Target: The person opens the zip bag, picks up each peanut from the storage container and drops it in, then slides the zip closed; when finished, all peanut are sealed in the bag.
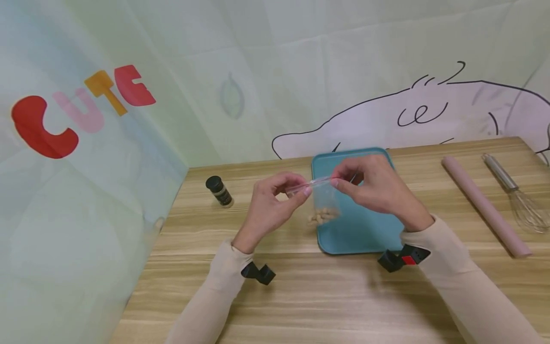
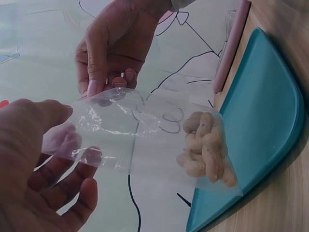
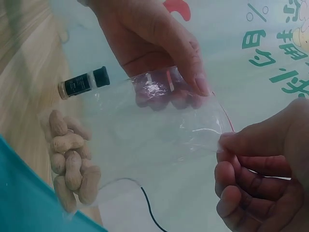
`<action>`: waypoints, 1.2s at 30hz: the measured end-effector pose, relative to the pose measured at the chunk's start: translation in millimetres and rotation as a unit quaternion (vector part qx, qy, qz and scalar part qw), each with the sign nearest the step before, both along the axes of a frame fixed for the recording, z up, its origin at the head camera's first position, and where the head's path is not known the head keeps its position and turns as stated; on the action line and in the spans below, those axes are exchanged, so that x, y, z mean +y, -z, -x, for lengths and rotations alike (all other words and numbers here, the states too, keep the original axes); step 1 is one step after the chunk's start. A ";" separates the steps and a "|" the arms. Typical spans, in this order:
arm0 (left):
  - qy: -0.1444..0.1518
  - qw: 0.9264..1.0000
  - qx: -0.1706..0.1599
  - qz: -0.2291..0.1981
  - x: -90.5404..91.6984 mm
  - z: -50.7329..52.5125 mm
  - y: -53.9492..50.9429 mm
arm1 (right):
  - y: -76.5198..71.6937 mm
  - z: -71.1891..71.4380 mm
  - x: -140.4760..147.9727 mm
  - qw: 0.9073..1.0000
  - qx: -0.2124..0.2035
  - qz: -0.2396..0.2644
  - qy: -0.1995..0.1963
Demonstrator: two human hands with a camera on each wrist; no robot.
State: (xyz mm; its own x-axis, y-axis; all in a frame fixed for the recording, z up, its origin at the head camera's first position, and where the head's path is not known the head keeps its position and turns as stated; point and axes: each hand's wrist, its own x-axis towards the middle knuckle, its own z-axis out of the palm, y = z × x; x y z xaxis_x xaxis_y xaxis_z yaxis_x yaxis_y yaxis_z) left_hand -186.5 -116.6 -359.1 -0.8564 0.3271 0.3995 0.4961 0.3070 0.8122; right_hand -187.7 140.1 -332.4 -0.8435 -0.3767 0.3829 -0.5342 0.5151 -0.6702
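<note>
Between both hands hangs a clear zip bag (image 1: 324, 196) with a red line along its top edge. Several unshelled peanuts (image 2: 205, 150) lie gathered at its bottom. My left hand (image 1: 275, 198) pinches one end of the top edge, thumb in front and fingers behind the plastic. At the other end, my right hand (image 1: 371, 184) pinches the edge between thumb and forefinger; its remaining fingers are curled in the right wrist view. The bag is held above the left part of a teal tray (image 1: 361, 229).
A black-capped seasoning jar (image 1: 219, 191) stands at the left on the wooden table (image 1: 301, 296). To the right of the tray lie a pink rolling pin (image 1: 485, 205) and a wire whisk (image 1: 515, 193). A printed cloth backdrop (image 1: 258, 95) rises behind the table.
</note>
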 end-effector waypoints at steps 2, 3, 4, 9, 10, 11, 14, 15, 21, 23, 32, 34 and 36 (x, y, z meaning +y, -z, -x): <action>-0.001 1.000 0.003 0.001 0.6 -0.1 0.6 | 0.0 -0.7 -0.9 1.000 -0.008 0.002 -0.006; -0.002 1.000 0.004 0.001 0.8 -0.1 0.8 | 0.0 -1.1 -1.3 1.000 -0.011 0.002 -0.008; -0.002 1.000 0.004 0.001 1.0 -0.2 0.9 | 0.0 -1.3 -1.7 1.000 -0.014 0.003 -0.009; 0.005 1.000 0.005 -0.008 1.5 -1.5 0.3 | -0.2 -2.1 -2.7 1.000 -0.016 -0.004 -0.008; 0.007 1.000 0.006 -0.011 1.5 -1.6 0.2 | -0.2 -2.1 -2.8 1.000 -0.015 -0.005 -0.007; 0.009 1.000 0.008 -0.013 1.7 -1.6 0.2 | -0.3 -2.1 -2.8 1.000 -0.014 -0.007 -0.007; 0.012 1.000 0.017 -0.016 2.2 -1.4 0.2 | -0.4 -1.8 -2.9 1.000 -0.010 -0.009 -0.009; 0.012 1.000 0.021 -0.015 2.2 -1.4 0.3 | -0.3 -1.6 -2.9 1.000 -0.010 -0.009 -0.011; 0.019 0.999 0.039 -0.007 2.2 -3.1 0.0 | 3.5 -1.5 -6.5 0.999 0.002 0.001 -0.035; 0.023 0.999 0.043 -0.004 2.1 -3.8 0.0 | 5.7 -1.6 -9.1 0.999 0.010 0.006 -0.046; 0.015 0.998 0.063 0.012 4.1 -5.5 -0.1 | 12.7 -3.4 -16.6 0.997 0.055 0.031 -0.054; 0.012 0.998 0.064 0.013 4.6 -6.1 0.0 | 13.0 -3.6 -17.9 0.996 0.064 0.033 -0.052; 0.013 0.998 0.066 0.013 5.3 -6.5 0.1 | 12.9 -4.1 -19.3 0.995 0.071 0.033 -0.053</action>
State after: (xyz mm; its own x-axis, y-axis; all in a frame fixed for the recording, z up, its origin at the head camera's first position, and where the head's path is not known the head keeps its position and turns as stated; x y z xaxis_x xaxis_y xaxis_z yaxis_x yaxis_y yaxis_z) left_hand -180.1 -111.4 -359.2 -0.7878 0.3603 0.4996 0.6067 0.3137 0.7304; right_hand -183.6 120.8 -345.3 -0.7352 -0.4314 0.5228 -0.6758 0.4078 -0.6139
